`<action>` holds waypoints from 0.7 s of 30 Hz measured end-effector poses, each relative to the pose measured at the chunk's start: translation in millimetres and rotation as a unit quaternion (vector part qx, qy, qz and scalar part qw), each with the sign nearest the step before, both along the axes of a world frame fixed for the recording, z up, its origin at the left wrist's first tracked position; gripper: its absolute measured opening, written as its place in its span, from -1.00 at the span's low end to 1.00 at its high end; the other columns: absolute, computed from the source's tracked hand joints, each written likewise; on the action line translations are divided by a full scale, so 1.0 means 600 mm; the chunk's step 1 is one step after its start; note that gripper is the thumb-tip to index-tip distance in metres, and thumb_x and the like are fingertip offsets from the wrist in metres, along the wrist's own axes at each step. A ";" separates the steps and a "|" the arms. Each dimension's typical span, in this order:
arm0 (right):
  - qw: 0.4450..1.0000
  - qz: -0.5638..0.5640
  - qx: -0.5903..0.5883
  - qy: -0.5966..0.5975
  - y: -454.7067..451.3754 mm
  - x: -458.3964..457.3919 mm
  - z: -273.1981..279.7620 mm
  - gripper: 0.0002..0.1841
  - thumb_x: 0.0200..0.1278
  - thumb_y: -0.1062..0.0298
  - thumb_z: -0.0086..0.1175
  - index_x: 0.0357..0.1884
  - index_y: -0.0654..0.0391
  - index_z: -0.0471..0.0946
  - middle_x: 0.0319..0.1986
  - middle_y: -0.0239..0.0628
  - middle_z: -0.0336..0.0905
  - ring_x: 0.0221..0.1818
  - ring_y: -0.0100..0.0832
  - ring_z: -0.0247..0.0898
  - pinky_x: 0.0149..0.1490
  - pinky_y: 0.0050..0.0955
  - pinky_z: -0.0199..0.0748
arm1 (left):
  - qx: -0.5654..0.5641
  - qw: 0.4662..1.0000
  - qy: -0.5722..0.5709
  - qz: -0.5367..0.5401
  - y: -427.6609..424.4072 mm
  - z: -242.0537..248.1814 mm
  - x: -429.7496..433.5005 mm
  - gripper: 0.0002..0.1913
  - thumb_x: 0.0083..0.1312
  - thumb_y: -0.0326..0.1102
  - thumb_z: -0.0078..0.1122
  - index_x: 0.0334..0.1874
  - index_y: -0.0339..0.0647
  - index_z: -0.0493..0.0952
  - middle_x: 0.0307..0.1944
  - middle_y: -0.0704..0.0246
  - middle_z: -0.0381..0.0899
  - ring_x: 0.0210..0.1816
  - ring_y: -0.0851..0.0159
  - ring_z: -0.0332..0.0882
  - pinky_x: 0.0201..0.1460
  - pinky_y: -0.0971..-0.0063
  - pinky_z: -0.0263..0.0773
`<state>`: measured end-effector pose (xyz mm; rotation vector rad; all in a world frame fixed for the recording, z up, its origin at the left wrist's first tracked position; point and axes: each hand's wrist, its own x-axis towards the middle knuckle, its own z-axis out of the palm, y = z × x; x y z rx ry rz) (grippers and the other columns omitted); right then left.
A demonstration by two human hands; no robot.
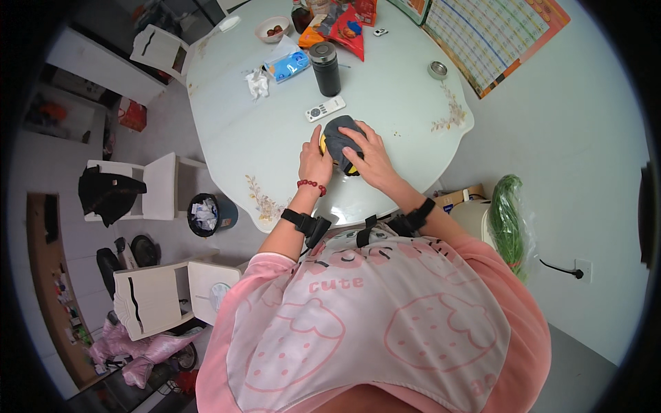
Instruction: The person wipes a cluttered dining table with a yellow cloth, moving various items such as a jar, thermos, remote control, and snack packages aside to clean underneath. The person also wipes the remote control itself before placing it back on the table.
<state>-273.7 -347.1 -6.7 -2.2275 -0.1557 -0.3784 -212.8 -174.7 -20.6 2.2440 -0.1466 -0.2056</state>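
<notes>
A dark grey cloth item point(341, 135) with yellow and black edges lies between my hands, close above or on the glass-topped table point(232, 118). I cannot tell whether it is one piece or a cloth over another object. My right hand point(371, 155) grips it from the right, with fingers spread across its top. On the other side, my left hand point(316, 161) holds its yellow edge, index finger pointing forward. Just beyond the item lies a white remote control point(325, 109). Behind the remote stands a black tumbler point(327, 72) with a metal lid.
A blue tissue pack point(288, 65), crumpled tissue point(257, 84), fruit bowl point(272, 30), red snack bag point(350, 32) and small round tin point(437, 70) sit farther off. White chairs point(160, 187) and a trash bin point(227, 215) stand left. Bagged greens point(507, 222) are at right.
</notes>
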 end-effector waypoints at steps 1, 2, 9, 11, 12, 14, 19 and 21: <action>0.999 -0.017 0.048 -0.004 0.005 0.007 -0.002 -0.53 0.45 0.15 0.08 0.34 0.04 0.44 0.28 0.03 0.36 0.31 0.08 0.28 0.44 -0.09 0.17 | -0.005 1.000 -0.001 -0.005 0.001 0.003 -0.002 -0.34 0.47 0.01 0.01 0.59 0.09 0.15 0.05 -0.04 0.48 0.05 -0.10 0.51 0.19 0.13 0.41; 0.995 -0.023 0.089 -0.028 0.006 0.022 -0.007 -0.55 0.45 0.17 0.08 0.32 0.05 0.46 0.26 0.02 0.38 0.29 0.07 0.30 0.42 -0.10 0.18 | -0.010 1.000 -0.002 -0.010 0.004 0.007 -0.005 -0.33 0.48 0.02 0.01 0.60 0.10 0.12 0.02 -0.03 0.48 0.03 -0.10 0.53 0.16 0.14 0.43; 0.884 -0.118 0.387 0.233 -0.025 0.069 -0.098 -0.58 0.63 0.13 -0.16 0.34 0.15 0.36 0.10 -0.18 0.52 0.15 -0.34 0.38 0.30 -0.39 0.29 | 0.040 0.998 0.025 -0.039 0.016 0.020 0.010 -0.24 0.44 0.16 -0.07 0.65 0.29 -0.05 0.17 -0.05 0.40 0.09 -0.16 0.55 0.20 0.14 0.45; 0.858 -0.123 0.377 0.327 -0.035 0.041 -0.116 -0.60 0.59 0.17 -0.10 0.31 0.13 0.39 0.04 -0.22 0.56 0.04 -0.36 0.47 0.12 -0.38 0.43 | 0.056 0.996 0.026 -0.057 0.020 0.024 0.016 -0.22 0.42 0.13 -0.01 0.65 0.23 -0.03 0.26 -0.07 0.35 0.20 -0.17 0.49 0.29 0.14 0.40; 0.847 -0.116 0.399 0.331 -0.043 0.025 -0.118 -0.59 0.58 0.16 -0.08 0.32 0.12 0.39 0.03 -0.24 0.56 0.03 -0.39 0.47 0.11 -0.40 0.44 | 0.048 0.995 -0.027 -0.084 0.023 0.027 0.023 -0.17 0.37 0.10 0.09 0.65 0.19 -0.02 0.30 -0.07 0.31 0.27 -0.18 0.42 0.34 0.14 0.36; 0.822 -0.109 0.458 0.322 -0.056 0.001 -0.109 -0.56 0.56 0.13 -0.05 0.34 0.10 0.39 0.04 -0.26 0.55 0.05 -0.41 0.47 0.12 -0.43 0.44 | 0.039 0.985 -0.105 -0.130 0.025 0.037 0.041 -0.07 0.27 0.06 0.27 0.64 0.12 0.00 0.40 -0.07 0.23 0.40 -0.18 0.29 0.45 0.15 0.27; 0.811 -0.023 0.550 0.200 -0.053 -0.009 -0.062 -0.44 0.53 0.04 0.01 0.45 0.06 0.32 0.16 -0.23 0.51 0.14 -0.42 0.45 0.21 -0.44 0.40 | 0.084 0.936 -0.092 -0.328 0.007 0.065 0.066 0.18 -0.12 -0.21 0.62 0.61 -0.02 0.07 0.45 0.02 0.19 0.46 -0.15 0.16 0.52 0.15 0.19; 0.892 -0.043 0.413 0.181 -0.026 -0.001 -0.066 -0.38 0.54 -0.02 -0.02 0.49 0.08 0.25 0.27 -0.07 0.42 0.27 -0.28 0.37 0.35 -0.35 0.29 | 0.135 0.934 -0.100 -0.316 -0.004 0.071 0.062 0.18 -0.13 -0.21 0.62 0.60 -0.01 0.09 0.43 0.02 0.22 0.40 -0.15 0.21 0.49 0.15 0.24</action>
